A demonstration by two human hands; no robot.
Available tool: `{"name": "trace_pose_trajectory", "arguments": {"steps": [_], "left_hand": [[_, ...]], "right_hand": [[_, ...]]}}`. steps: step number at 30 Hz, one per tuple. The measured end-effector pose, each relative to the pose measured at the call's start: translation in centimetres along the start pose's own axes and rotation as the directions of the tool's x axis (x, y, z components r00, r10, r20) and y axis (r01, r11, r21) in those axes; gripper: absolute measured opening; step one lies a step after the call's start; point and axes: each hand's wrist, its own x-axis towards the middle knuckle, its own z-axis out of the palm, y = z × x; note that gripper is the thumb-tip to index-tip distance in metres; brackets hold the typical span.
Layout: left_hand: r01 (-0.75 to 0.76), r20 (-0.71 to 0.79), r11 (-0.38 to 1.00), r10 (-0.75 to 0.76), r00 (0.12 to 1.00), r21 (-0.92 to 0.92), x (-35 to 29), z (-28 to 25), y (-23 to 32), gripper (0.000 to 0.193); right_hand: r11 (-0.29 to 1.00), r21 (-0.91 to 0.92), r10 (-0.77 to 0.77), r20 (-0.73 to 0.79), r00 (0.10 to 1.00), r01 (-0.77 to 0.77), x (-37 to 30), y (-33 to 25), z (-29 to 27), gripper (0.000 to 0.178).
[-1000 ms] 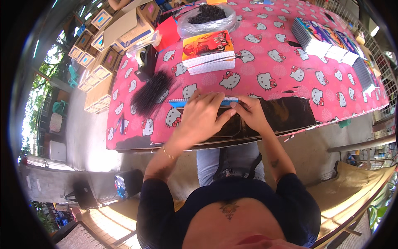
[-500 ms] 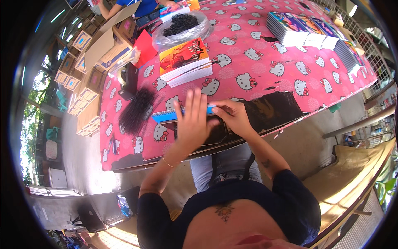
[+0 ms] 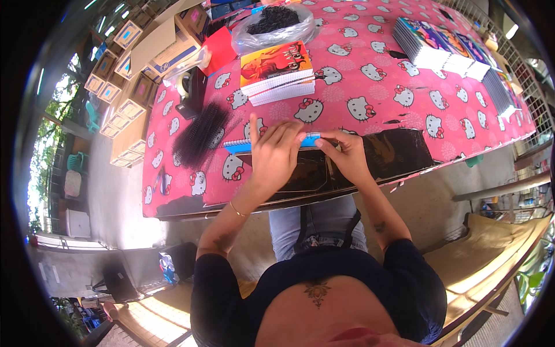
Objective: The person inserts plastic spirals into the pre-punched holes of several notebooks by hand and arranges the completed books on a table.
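A slim blue spiral notebook [image 3: 240,148] stands edge-up near the table's front edge, its wire-like coil along the top. Across its middle lies my left hand [image 3: 273,153], little finger stretched away from the others and thumb close to the coil. The other fingers lean right over the notebook's upper edge. At the right end my right hand [image 3: 348,155] pinches the notebook between thumb and fingers. Left of the notebook lies a loose heap of black plastic binding coils [image 3: 199,136]. Beyond it sits a stack of notebooks with orange-red covers [image 3: 276,72].
A black tape dispenser [image 3: 193,92] stands at the left, near cardboard boxes [image 3: 165,49]. A clear bag [image 3: 248,41] of black coils is at the back. More stacked notebooks [image 3: 425,46] sit far right. Dark worn sheeting [image 3: 399,153] covers the pink table's [image 3: 347,130] front edge.
My left hand's fingers have tilted to the right over the notebook, from nearly straight ahead. My right hand still pinches the right end. The whole view has shifted slightly.
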Motion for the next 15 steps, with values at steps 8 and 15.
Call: {"name": "trace_pose_trajectory", "arguments": {"steps": [8,15], "left_hand": [[-0.075,0.141,0.988,0.094,0.986,-0.136,1.4,-1.4,-0.5,0.017],[-0.112,0.136,0.990,0.099,0.986,0.090,1.1,-0.2,0.0,0.039]], "right_hand": [[0.998,-0.012,-0.058,0.008,0.998,0.058,-0.1,-0.3,0.4,0.017],[0.999,0.030,-0.026,-0.030,0.999,0.027,0.1,0.5,0.5,0.017]]}}
